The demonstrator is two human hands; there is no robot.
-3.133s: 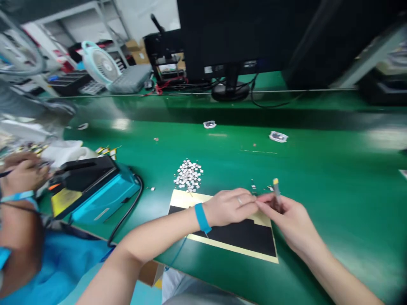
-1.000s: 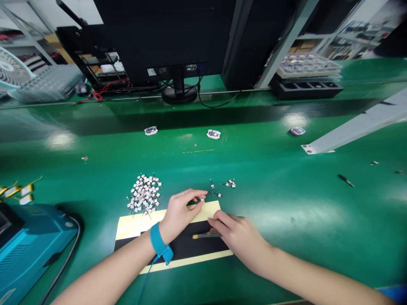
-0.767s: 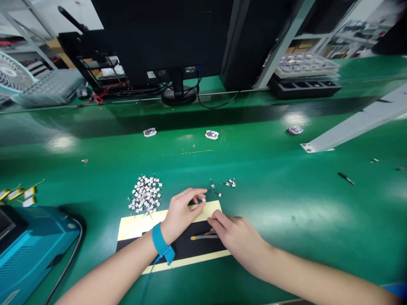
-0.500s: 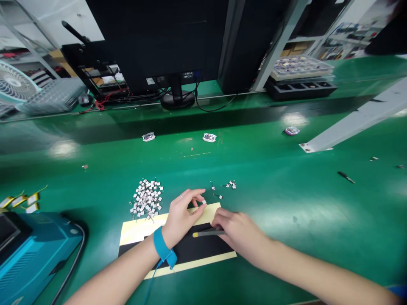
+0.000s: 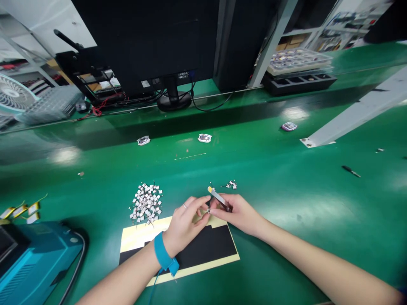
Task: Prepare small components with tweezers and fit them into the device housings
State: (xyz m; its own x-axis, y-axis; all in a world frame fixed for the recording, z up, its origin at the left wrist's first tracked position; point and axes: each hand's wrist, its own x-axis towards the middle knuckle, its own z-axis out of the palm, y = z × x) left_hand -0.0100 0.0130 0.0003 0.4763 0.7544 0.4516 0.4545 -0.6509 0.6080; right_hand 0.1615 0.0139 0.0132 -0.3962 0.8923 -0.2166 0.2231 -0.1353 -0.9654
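Observation:
My left hand (image 5: 190, 216), with a blue band on its wrist, pinches a small pale part (image 5: 208, 210) between thumb and fingertips. My right hand (image 5: 237, 209) meets it there, its fingertips close to the same part. A slim grey tool with a yellow end (image 5: 219, 198) is gripped in my right hand, the yellow end pointing up and left; its other end is hidden. A small black piece (image 5: 208, 203) shows between the two hands; which fingers hold it I cannot tell. Below lies a black sheet on yellow backing paper (image 5: 210, 248), partly covered by my left forearm.
A pile of small silver parts with short leads (image 5: 146, 202) lies left of my hands, and several more (image 5: 232, 184) lie beyond my right hand. A teal machine (image 5: 38, 250) stands at left. Behind are a monitor (image 5: 149, 42) and a slanted metal leg (image 5: 349, 110). A pen (image 5: 350, 171) lies right.
My right hand has risen from the black sheet to my left fingertips. The tool has swung from nearly level to pointing up-left. A small black piece now shows between the hands.

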